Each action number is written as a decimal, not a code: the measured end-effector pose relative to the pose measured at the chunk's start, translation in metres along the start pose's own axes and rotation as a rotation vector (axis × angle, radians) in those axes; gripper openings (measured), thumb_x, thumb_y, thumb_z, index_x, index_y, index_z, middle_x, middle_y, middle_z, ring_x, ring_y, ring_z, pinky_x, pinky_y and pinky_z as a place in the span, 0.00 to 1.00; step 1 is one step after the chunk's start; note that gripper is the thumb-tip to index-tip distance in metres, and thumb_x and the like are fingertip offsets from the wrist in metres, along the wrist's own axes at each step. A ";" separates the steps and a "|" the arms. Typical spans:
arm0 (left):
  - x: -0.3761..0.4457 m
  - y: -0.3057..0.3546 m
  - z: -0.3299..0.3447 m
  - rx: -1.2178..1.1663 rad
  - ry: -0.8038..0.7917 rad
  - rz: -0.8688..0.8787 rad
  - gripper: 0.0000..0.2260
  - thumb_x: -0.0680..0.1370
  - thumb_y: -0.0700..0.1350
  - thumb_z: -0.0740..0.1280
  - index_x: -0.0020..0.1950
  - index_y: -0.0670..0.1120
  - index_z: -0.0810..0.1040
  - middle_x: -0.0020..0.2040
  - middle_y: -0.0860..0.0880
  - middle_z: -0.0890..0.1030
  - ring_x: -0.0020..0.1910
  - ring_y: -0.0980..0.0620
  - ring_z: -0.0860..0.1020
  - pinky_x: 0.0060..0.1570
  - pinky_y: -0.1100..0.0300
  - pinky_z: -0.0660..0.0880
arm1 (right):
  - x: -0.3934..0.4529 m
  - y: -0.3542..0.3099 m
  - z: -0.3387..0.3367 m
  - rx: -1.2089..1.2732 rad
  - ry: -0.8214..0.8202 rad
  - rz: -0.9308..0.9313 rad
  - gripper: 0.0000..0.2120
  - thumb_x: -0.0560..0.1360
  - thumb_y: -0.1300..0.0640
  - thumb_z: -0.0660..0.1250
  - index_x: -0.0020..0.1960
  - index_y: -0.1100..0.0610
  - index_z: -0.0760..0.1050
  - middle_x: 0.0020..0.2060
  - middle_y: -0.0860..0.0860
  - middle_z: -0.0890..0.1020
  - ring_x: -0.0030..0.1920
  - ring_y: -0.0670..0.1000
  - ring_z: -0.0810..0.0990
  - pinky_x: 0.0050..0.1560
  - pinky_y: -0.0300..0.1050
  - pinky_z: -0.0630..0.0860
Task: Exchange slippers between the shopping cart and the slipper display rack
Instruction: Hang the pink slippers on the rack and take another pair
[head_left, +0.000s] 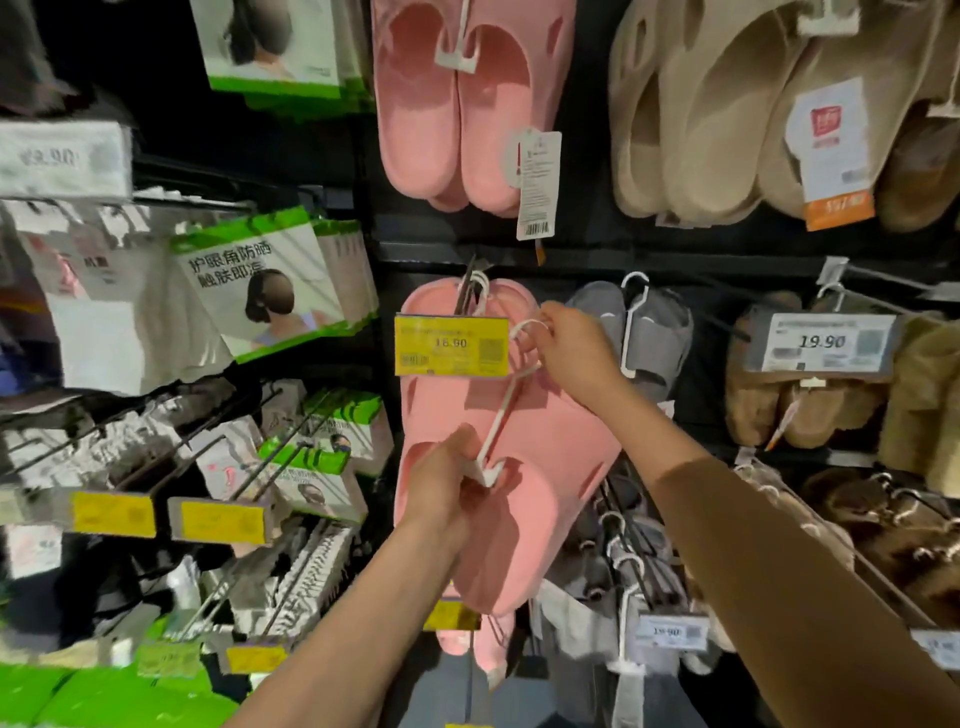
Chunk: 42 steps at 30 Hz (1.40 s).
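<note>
Left hand (441, 480) grips the pink slippers (524, 467) at the hanger's base; right hand (569, 351) pinches its white hook (527, 328) beside the yellow price tag (451, 345) (print blurred); the rack peg is hidden behind

Held slippers (524, 467) sit just below the price tag (451, 345); mask packs (270, 291) left of tag, hanging slippers (644, 332) right.

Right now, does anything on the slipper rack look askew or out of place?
Only the pink foam slippers on the white plastic hanger: both hands hold them tilted, hook beside the rack peg, apparently not on it. The other pairs hang straight.
</note>
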<state>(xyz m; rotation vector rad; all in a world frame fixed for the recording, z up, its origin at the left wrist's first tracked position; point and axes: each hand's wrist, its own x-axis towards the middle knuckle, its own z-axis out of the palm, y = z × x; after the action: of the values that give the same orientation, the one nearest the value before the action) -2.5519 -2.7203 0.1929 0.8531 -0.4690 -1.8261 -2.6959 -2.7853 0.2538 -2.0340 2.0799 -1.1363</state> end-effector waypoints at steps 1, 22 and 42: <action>0.008 0.003 0.000 -0.026 -0.010 -0.023 0.15 0.77 0.34 0.56 0.31 0.43 0.63 0.32 0.46 0.64 0.25 0.47 0.66 0.29 0.57 0.71 | 0.007 -0.003 0.001 -0.015 -0.007 -0.008 0.09 0.76 0.58 0.59 0.48 0.61 0.75 0.47 0.64 0.82 0.48 0.65 0.79 0.46 0.55 0.76; 0.077 0.046 0.006 -0.028 -0.019 0.023 0.32 0.78 0.32 0.53 0.13 0.43 0.73 0.17 0.48 0.74 0.14 0.54 0.72 0.17 0.64 0.73 | 0.094 -0.015 0.041 -0.248 -0.030 -0.176 0.12 0.79 0.55 0.57 0.57 0.57 0.74 0.51 0.62 0.81 0.52 0.65 0.78 0.46 0.52 0.73; 0.100 0.048 -0.003 -0.063 0.025 0.039 0.23 0.81 0.37 0.52 0.26 0.45 0.70 0.17 0.51 0.72 0.16 0.56 0.71 0.24 0.66 0.71 | 0.115 -0.009 0.072 0.236 -0.069 0.053 0.09 0.75 0.57 0.64 0.46 0.58 0.83 0.39 0.57 0.84 0.45 0.60 0.81 0.50 0.55 0.78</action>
<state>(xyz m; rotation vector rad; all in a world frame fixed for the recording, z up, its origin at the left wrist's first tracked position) -2.5421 -2.8310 0.1884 0.8179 -0.4073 -1.7830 -2.6701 -2.9191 0.2586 -1.8718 1.8564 -1.2188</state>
